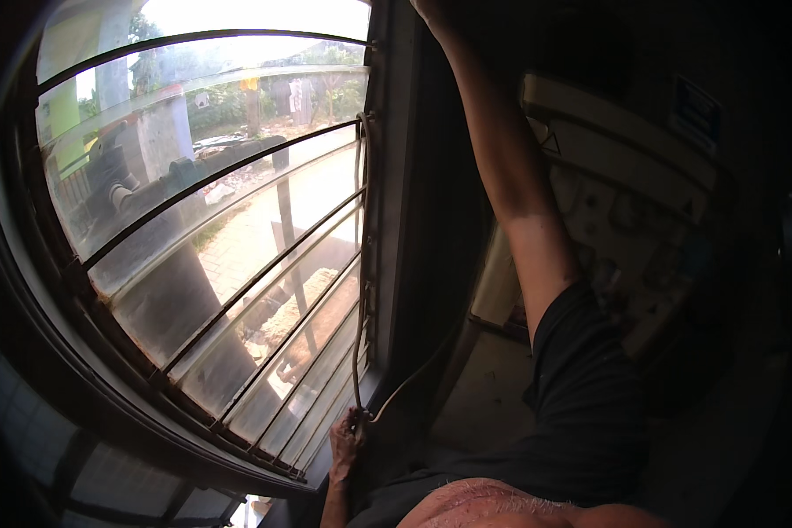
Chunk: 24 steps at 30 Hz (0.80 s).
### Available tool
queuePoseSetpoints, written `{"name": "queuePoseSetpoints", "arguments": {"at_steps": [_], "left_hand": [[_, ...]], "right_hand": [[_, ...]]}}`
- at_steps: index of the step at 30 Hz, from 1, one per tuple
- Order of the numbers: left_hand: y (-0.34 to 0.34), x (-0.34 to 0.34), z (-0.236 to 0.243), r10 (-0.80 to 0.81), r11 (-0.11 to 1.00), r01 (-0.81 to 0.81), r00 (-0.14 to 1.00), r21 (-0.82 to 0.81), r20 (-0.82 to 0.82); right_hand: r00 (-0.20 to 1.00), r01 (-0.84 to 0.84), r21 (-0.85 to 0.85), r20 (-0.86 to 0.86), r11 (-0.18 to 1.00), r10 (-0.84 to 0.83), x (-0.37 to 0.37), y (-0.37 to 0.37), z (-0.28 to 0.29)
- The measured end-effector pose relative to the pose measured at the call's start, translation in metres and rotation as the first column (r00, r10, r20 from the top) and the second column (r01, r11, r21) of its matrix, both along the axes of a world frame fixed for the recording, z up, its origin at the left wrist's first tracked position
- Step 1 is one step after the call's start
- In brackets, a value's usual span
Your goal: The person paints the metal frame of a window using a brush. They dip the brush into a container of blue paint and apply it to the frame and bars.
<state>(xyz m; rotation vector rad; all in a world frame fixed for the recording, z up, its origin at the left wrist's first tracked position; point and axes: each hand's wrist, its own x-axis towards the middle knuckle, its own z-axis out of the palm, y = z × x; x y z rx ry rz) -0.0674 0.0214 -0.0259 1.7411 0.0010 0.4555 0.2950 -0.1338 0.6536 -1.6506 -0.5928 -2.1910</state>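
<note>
My left hand (pixel 346 442) is low beside the window's lower corner, its fingers closed around a thin cable (pixel 358 356). One length of the cable rises from the hand along the window's right edge, and another length curves away to the right into shadow. My right arm (pixel 509 167) stretches up past the window frame, in a short dark sleeve. Only the wrist end of my right hand (pixel 424 7) shows at the top edge; its fingers are out of the picture.
A barred window (pixel 238 211) with slanted glass slats fills the left side, sunlit ground and a grey pillar beyond it. A dark frame post (pixel 405 194) stands between window and arm. Behind the arm, a pale boxy appliance or panel (pixel 616 119) sits in deep shadow.
</note>
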Motion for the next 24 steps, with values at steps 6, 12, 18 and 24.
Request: {"name": "queuePoseSetpoints", "arguments": {"at_steps": [6,12,18,24], "left_hand": [[0.003,-0.005,0.008,0.007,0.999,-0.007,1.000,0.048,-0.007],[-0.007,-0.005,0.011,-0.055,0.998,0.055,0.998,0.040,0.007],[-0.006,-0.012,0.016,-0.024,1.000,0.024,1.000,0.019,0.008],[0.005,-0.025,0.021,0.098,0.994,-0.097,0.995,0.047,-0.013]], "right_hand": [[0.999,0.026,-0.012,0.043,1.000,-0.025,0.028,0.002,-0.034],[0.991,0.121,-0.073,0.059,0.990,-0.116,0.037,-0.016,-0.040],[0.987,0.151,-0.150,-0.037,0.977,-0.158,0.014,0.004,-0.028],[0.906,0.163,-0.439,-0.289,0.884,-0.310,0.002,0.047,-0.019]]}}
